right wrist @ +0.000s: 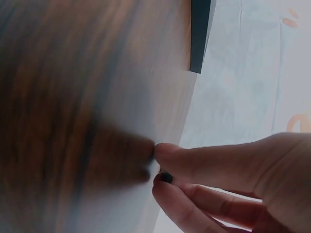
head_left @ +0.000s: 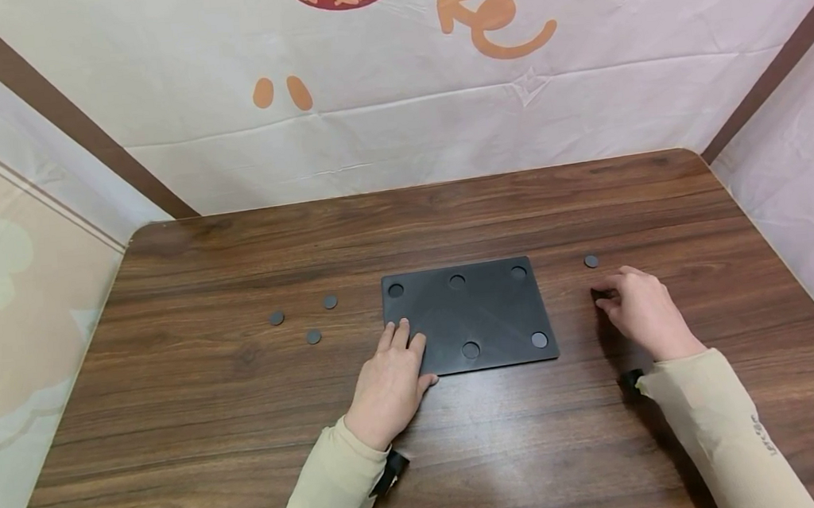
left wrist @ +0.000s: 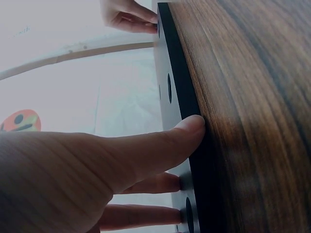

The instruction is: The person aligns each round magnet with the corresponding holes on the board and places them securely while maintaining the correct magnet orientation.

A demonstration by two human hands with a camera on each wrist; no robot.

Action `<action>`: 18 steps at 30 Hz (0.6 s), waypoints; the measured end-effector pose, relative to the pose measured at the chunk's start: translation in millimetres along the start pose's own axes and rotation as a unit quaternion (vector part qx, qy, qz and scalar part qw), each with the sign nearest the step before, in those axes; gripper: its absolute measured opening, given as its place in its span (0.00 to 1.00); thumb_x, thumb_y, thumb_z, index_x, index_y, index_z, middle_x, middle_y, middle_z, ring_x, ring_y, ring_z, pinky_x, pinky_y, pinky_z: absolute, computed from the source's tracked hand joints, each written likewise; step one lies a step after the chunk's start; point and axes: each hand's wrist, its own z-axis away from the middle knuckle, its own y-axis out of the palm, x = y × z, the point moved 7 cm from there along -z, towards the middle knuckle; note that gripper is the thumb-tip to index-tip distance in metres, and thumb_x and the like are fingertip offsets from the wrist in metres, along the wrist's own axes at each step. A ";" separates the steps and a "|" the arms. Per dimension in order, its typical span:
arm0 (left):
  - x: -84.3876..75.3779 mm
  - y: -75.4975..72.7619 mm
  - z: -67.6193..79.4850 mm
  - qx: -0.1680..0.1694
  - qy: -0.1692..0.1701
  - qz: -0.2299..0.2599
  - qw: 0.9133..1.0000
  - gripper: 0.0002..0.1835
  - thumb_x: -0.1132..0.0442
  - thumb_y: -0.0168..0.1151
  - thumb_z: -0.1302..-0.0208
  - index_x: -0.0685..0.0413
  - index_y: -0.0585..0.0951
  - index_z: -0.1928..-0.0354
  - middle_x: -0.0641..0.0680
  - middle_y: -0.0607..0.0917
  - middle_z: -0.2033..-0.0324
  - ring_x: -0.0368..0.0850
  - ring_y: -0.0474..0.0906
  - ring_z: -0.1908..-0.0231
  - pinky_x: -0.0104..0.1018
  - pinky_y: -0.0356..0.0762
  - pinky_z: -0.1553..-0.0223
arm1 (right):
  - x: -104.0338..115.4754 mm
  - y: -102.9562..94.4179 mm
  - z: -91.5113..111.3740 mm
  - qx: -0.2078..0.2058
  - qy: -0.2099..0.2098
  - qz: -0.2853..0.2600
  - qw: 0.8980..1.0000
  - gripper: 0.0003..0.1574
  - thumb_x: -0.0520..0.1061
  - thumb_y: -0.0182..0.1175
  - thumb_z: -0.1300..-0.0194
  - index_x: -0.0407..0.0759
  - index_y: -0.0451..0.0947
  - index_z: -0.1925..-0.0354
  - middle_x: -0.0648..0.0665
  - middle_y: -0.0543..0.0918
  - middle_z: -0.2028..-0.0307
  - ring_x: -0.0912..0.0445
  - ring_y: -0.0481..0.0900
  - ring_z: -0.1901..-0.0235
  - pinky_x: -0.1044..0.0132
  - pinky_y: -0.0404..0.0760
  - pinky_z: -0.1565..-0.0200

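Observation:
A dark rectangular board with round recesses lies flat on the table. My left hand rests on its near left corner, fingers extended over the top; in the left wrist view the thumb presses the near edge. That corner is hidden under the hand. To the right of the board, my right hand pinches a small dark disc between thumb and forefinger, close over the table. A grey disc sits in the near right recess. Another loose disc lies just beyond the right hand.
Left of the board, three small grey discs lie loose on the wood: one outermost, one nearest the board, one closer to me. The brown wooden table ends at a printed white curtain behind.

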 end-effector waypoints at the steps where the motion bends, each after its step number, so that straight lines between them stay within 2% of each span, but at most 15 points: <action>1: 0.1 -0.1 0.0 0.000 0.000 0.001 1.000 0.26 0.54 0.72 0.46 0.61 0.79 0.47 0.69 0.74 0.41 0.64 0.70 0.38 0.49 0.82 0.58 | 0.6 0.7 -0.1 0.000 -0.001 -0.001 1.000 0.12 0.30 0.64 0.47 0.27 0.83 0.61 0.31 0.80 0.68 0.40 0.81 0.69 0.44 0.78 0.66; 10: 0.3 -0.5 -0.4 0.003 -0.002 0.008 1.000 0.26 0.54 0.72 0.46 0.61 0.79 0.48 0.69 0.74 0.40 0.65 0.69 0.38 0.50 0.83 0.60 | 8.2 1.8 -1.5 -0.016 -0.019 -0.009 1.000 0.11 0.30 0.64 0.47 0.29 0.84 0.62 0.33 0.81 0.67 0.42 0.81 0.69 0.45 0.77 0.66; 18: 0.5 -0.5 0.4 0.005 -0.003 0.000 1.000 0.26 0.54 0.72 0.46 0.61 0.79 0.48 0.69 0.74 0.40 0.64 0.70 0.39 0.49 0.83 0.60 | 14.7 3.6 -5.7 -0.004 -0.022 -0.012 1.000 0.11 0.31 0.64 0.46 0.30 0.84 0.61 0.35 0.80 0.68 0.44 0.80 0.71 0.47 0.77 0.67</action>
